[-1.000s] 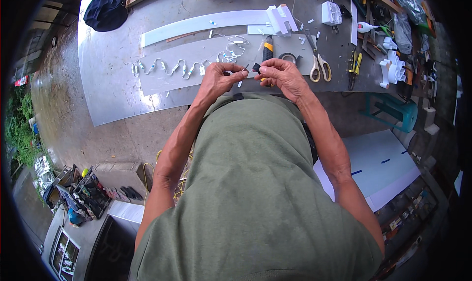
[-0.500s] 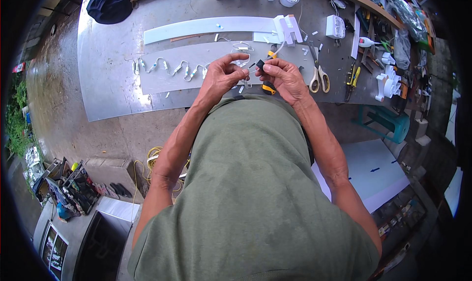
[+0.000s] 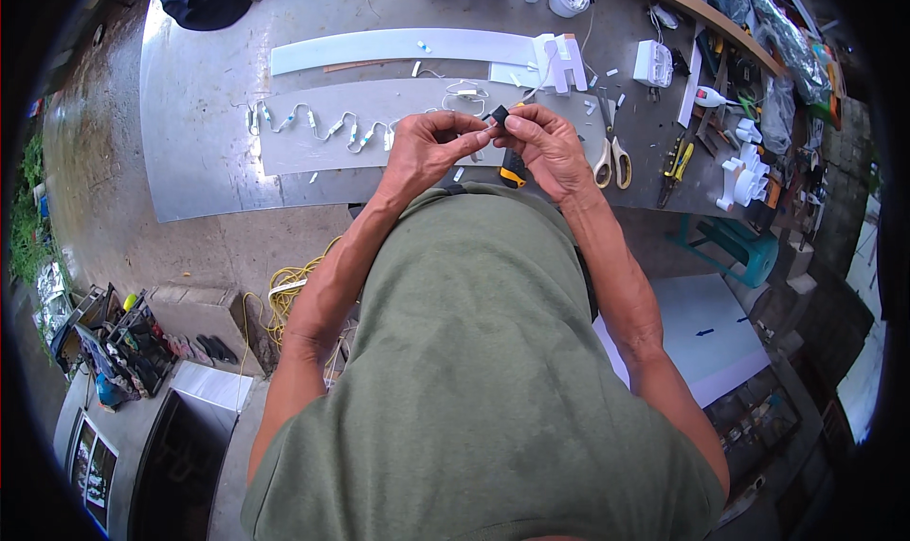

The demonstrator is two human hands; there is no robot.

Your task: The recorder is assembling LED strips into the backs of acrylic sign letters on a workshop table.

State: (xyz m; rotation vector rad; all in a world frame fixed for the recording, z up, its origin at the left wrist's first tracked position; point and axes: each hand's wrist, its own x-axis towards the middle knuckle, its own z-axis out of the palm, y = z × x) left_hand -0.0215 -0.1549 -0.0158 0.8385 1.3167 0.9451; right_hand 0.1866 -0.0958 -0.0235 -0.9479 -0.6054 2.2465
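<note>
Watching from afar, I see a small, dark, blocky piece (image 3: 500, 114) pinched in the right hand (image 3: 552, 151), above a smooth grey sheet (image 3: 303, 159) and left of loop-handled scissors (image 3: 609, 132). The left hand (image 3: 423, 151) bends inward, fingertips beside the piece; I cannot tell whether they grip anything.
</note>
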